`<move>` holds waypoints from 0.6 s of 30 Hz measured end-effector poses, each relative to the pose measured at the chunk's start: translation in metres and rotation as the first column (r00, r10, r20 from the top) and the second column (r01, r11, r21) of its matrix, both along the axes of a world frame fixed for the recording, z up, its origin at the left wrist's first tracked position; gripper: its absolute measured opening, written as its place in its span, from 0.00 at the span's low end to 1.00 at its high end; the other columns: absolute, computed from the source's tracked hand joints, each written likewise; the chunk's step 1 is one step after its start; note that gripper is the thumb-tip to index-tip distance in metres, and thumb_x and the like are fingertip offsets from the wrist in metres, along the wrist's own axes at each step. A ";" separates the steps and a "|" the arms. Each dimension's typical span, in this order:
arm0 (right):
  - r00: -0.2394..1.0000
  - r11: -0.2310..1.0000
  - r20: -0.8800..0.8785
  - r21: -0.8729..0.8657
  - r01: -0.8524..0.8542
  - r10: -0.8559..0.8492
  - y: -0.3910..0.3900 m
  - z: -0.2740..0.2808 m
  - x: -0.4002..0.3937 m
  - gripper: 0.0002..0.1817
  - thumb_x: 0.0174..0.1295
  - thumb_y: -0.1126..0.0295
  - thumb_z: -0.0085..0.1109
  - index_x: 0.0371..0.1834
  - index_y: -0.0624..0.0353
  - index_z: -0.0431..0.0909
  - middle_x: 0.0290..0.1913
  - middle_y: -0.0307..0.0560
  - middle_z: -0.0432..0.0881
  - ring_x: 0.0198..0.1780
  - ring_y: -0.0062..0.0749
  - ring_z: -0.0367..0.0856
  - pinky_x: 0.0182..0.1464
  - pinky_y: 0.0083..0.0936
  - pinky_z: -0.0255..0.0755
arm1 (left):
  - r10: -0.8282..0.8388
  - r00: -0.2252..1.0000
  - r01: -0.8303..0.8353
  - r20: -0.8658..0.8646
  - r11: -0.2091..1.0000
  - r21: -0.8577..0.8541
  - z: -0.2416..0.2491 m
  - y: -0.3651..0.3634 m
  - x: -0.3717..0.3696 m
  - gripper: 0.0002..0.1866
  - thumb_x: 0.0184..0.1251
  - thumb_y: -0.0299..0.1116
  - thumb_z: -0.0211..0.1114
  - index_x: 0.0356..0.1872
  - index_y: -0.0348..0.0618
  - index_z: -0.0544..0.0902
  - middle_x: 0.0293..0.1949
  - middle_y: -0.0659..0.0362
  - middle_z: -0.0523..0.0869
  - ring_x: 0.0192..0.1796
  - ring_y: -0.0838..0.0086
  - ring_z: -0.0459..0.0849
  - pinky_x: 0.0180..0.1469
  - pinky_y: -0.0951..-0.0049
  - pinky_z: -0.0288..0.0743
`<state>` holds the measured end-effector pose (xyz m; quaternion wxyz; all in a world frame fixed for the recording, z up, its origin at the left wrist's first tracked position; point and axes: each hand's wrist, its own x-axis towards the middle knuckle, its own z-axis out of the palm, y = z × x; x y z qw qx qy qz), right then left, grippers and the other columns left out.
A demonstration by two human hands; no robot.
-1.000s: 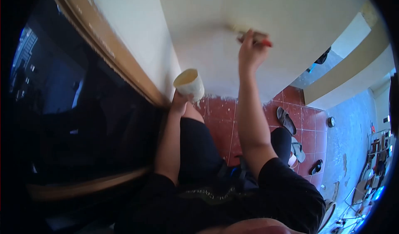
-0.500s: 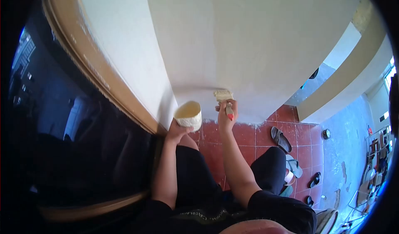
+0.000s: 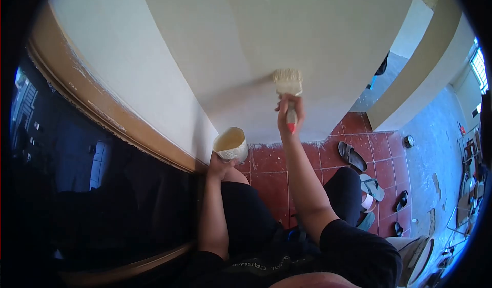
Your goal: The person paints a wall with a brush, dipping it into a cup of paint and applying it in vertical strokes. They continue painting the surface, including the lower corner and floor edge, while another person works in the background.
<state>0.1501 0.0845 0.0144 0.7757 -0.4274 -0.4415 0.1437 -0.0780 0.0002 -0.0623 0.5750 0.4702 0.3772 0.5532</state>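
My right hand (image 3: pixel 291 113) is closed round the handle of a wide paintbrush (image 3: pixel 288 83). The brush points up in front of the pale wall (image 3: pixel 220 42), its bristles coated in cream paint, and a shadow stretches left from it across the wall. Lower left, my left hand (image 3: pixel 221 166) grips a paint tub (image 3: pixel 230 145) with cream smears on its side. The tub is tilted so its open mouth shows, near the corner where the white wall strip (image 3: pixel 128 47) meets the floor.
A brown door frame (image 3: pixel 97 106) with a dark glossy panel (image 3: pixel 113 196) runs along my left. Red floor tiles (image 3: pixel 269 188) lie below, flecked with white. To the right are a dark sandal (image 3: pixel 352 156), other footwear, a bucket (image 3: pixel 417 260) and a cluttered rack (image 3: pixel 469 196).
My right hand has raised the paintbrush higher up the wall and slightly right. The tub stays in my left hand, its mouth at a different tilt. The view has shifted a little.
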 end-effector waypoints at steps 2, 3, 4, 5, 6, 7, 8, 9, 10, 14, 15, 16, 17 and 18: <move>0.999 0.995 0.021 -0.098 -0.022 0.024 -0.019 -0.039 0.003 0.04 0.65 0.72 0.56 0.37 0.60 0.74 0.25 0.45 0.79 0.23 0.22 0.79 0.26 0.20 0.73 | -0.045 0.999 0.045 -0.014 0.999 -0.001 -0.004 0.002 -0.002 0.41 0.43 0.25 0.77 0.63 0.39 0.67 0.56 0.56 0.77 0.59 0.69 0.76 0.63 0.65 0.70; 0.997 0.979 -0.050 -0.195 -0.065 0.056 -0.027 -0.059 0.004 0.04 0.65 0.71 0.56 0.37 0.59 0.74 0.25 0.44 0.79 0.23 0.21 0.78 0.25 0.20 0.72 | -0.079 0.997 0.080 -0.025 0.997 0.003 -0.005 0.005 -0.003 0.42 0.42 0.28 0.77 0.63 0.40 0.67 0.56 0.57 0.76 0.59 0.69 0.75 0.63 0.66 0.69; 0.989 0.950 -0.122 -0.289 -0.116 0.083 -0.036 -0.067 0.005 0.04 0.66 0.71 0.55 0.37 0.59 0.74 0.26 0.42 0.79 0.23 0.20 0.77 0.25 0.19 0.72 | -0.086 0.996 0.086 -0.030 0.996 0.002 -0.004 0.002 -0.002 0.42 0.42 0.28 0.77 0.63 0.40 0.67 0.56 0.57 0.76 0.59 0.69 0.75 0.63 0.66 0.69; 0.989 0.953 -0.126 -0.282 -0.113 0.080 -0.038 -0.071 0.008 0.04 0.66 0.71 0.55 0.37 0.59 0.74 0.26 0.42 0.79 0.23 0.20 0.77 0.25 0.19 0.72 | -0.079 0.997 0.079 -0.001 0.997 0.017 -0.002 0.001 0.000 0.41 0.42 0.26 0.77 0.62 0.39 0.67 0.55 0.57 0.77 0.59 0.69 0.76 0.62 0.66 0.70; 0.976 0.943 -0.208 -0.305 -0.133 0.070 -0.040 -0.066 0.009 0.04 0.66 0.71 0.54 0.38 0.60 0.73 0.27 0.42 0.79 0.23 0.20 0.75 0.24 0.19 0.72 | -0.071 0.997 0.070 0.027 0.997 0.031 0.001 0.002 0.001 0.40 0.43 0.25 0.76 0.62 0.38 0.68 0.55 0.56 0.78 0.59 0.69 0.76 0.62 0.67 0.71; 0.955 0.928 -0.290 -0.337 -0.158 0.057 -0.046 -0.062 0.009 0.05 0.67 0.72 0.53 0.39 0.62 0.71 0.29 0.42 0.78 0.23 0.20 0.74 0.24 0.20 0.72 | -0.071 0.997 0.071 0.021 0.997 0.027 0.000 0.002 0.001 0.40 0.43 0.25 0.76 0.62 0.38 0.68 0.55 0.56 0.78 0.59 0.69 0.76 0.62 0.67 0.71; 0.962 0.943 -0.265 -0.298 -0.150 0.070 -0.041 -0.056 0.011 0.05 0.67 0.71 0.52 0.39 0.61 0.71 0.28 0.42 0.78 0.23 0.19 0.73 0.23 0.20 0.72 | -0.079 0.997 0.079 0.010 0.996 0.033 -0.001 0.003 0.000 0.40 0.43 0.25 0.76 0.62 0.38 0.68 0.55 0.56 0.78 0.59 0.69 0.77 0.62 0.66 0.72; 0.968 0.955 -0.239 -0.260 -0.141 0.078 -0.031 -0.035 0.016 0.05 0.68 0.71 0.52 0.40 0.61 0.70 0.28 0.42 0.77 0.23 0.19 0.73 0.23 0.20 0.71 | -0.090 0.996 0.090 -0.001 0.995 0.037 -0.003 0.003 0.001 0.40 0.43 0.24 0.76 0.62 0.38 0.68 0.55 0.56 0.78 0.59 0.69 0.77 0.62 0.65 0.72; 0.966 0.966 -0.248 -0.225 -0.126 0.069 -0.022 -0.011 0.019 0.05 0.68 0.71 0.51 0.39 0.61 0.70 0.28 0.43 0.77 0.24 0.20 0.73 0.23 0.20 0.72 | -0.096 0.995 0.096 -0.009 0.995 0.025 -0.007 0.002 0.001 0.40 0.43 0.24 0.76 0.62 0.38 0.68 0.55 0.56 0.78 0.59 0.69 0.77 0.62 0.65 0.72; 0.938 0.985 -0.304 0.104 -0.139 0.165 0.003 0.090 0.034 0.06 0.68 0.71 0.52 0.38 0.63 0.69 0.28 0.47 0.78 0.25 0.22 0.74 0.24 0.21 0.73 | -0.104 0.994 0.105 0.035 0.994 -0.019 -0.011 0.005 -0.001 0.40 0.43 0.21 0.76 0.62 0.39 0.68 0.55 0.56 0.78 0.59 0.67 0.77 0.63 0.65 0.71; 0.932 0.975 -0.306 0.170 -0.146 0.193 0.000 0.108 0.035 0.07 0.68 0.72 0.52 0.38 0.64 0.69 0.29 0.48 0.78 0.25 0.23 0.75 0.25 0.21 0.73 | -0.090 0.995 0.089 0.031 0.996 0.002 -0.017 0.007 -0.002 0.40 0.43 0.21 0.76 0.62 0.39 0.68 0.55 0.56 0.78 0.59 0.67 0.77 0.63 0.65 0.71; 0.929 0.976 -0.317 0.167 -0.142 0.189 -0.004 0.115 0.036 0.07 0.68 0.72 0.52 0.38 0.64 0.69 0.29 0.48 0.78 0.25 0.23 0.75 0.25 0.21 0.73 | -0.075 0.997 0.075 0.032 0.997 0.023 -0.019 0.007 -0.003 0.41 0.42 0.21 0.76 0.62 0.39 0.68 0.55 0.56 0.78 0.59 0.67 0.77 0.63 0.65 0.71; 0.953 0.972 -0.257 0.211 -0.106 0.160 -0.007 0.120 0.037 0.07 0.68 0.72 0.52 0.39 0.64 0.68 0.29 0.49 0.78 0.25 0.23 0.75 0.25 0.21 0.73 | -0.076 0.997 0.076 0.026 0.997 0.018 -0.020 0.006 -0.005 0.41 0.42 0.21 0.76 0.62 0.39 0.68 0.55 0.56 0.78 0.59 0.67 0.77 0.63 0.65 0.71; 0.973 0.962 -0.192 0.261 -0.076 0.129 -0.008 0.123 0.038 0.07 0.68 0.72 0.52 0.39 0.65 0.68 0.29 0.50 0.79 0.25 0.24 0.75 0.25 0.22 0.73 | -0.083 0.996 0.083 0.035 0.997 -0.003 -0.018 0.006 -0.005 0.41 0.42 0.21 0.76 0.63 0.39 0.67 0.55 0.56 0.78 0.59 0.67 0.77 0.63 0.64 0.71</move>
